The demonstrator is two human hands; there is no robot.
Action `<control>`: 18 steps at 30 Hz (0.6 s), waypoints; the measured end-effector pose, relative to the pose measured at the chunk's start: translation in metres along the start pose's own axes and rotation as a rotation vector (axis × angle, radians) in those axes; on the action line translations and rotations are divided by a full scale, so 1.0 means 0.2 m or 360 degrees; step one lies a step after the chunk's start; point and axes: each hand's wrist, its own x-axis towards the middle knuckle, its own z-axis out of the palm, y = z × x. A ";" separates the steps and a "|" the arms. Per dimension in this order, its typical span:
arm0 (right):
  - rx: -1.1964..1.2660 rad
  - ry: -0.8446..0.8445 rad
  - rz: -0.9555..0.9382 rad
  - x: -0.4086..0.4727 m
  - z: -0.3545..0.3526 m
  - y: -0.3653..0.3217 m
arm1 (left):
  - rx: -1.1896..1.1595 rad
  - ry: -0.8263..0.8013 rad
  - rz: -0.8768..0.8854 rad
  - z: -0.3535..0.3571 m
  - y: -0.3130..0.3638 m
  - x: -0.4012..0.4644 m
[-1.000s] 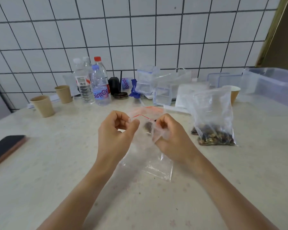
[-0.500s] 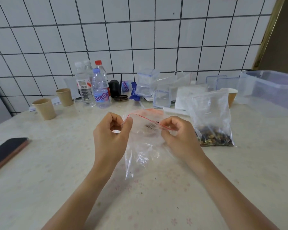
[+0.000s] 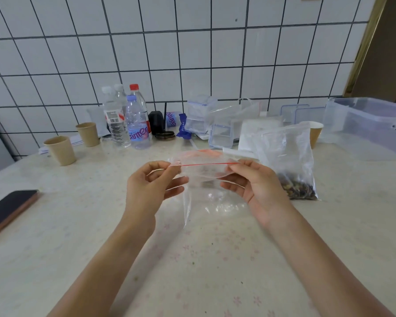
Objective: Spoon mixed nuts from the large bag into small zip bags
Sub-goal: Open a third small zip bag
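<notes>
I hold a small clear zip bag (image 3: 206, 179) with a red zip line in the air above the table's middle. My left hand (image 3: 151, 191) pinches the bag's left top corner. My right hand (image 3: 256, 188) pinches its right top corner, and the red line is stretched straight between them. The bag hangs down and looks almost empty. The large clear bag (image 3: 286, 156) stands to the right of my right hand, with mixed nuts (image 3: 297, 191) heaped at its bottom. No spoon shows.
Two paper cups (image 3: 61, 151) and water bottles (image 3: 137, 124) stand at the back left. Clear lidded boxes (image 3: 220, 133) and a big plastic bin (image 3: 370, 124) line the back and right. A phone (image 3: 7, 209) lies at the left edge. More small bags (image 3: 204, 153) lie behind my hands.
My hands have moved apart and risen a little, drawing the small bag's red zip line out straight. The bag has unfolded and hangs lower.
</notes>
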 end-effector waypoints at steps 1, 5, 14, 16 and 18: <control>0.0087 -0.0066 0.0033 0.00 0.00 0.00 | -0.0072 -0.0051 -0.0040 -0.01 0.00 0.00; 0.0373 -0.0230 0.0098 0.00 0.01 0.00 | -0.0352 -0.0247 -0.0251 -0.03 0.01 0.03; 0.0847 -0.0173 0.0154 0.02 0.02 0.02 | -0.0921 -0.0549 -0.0685 0.02 0.02 0.03; 0.0865 -0.0036 0.0084 0.03 -0.03 -0.02 | -0.1036 -0.0373 -0.0602 -0.02 0.04 0.07; 0.0646 0.0047 -0.0028 0.04 -0.05 -0.04 | -0.0948 -0.0260 -0.0437 -0.08 0.07 0.10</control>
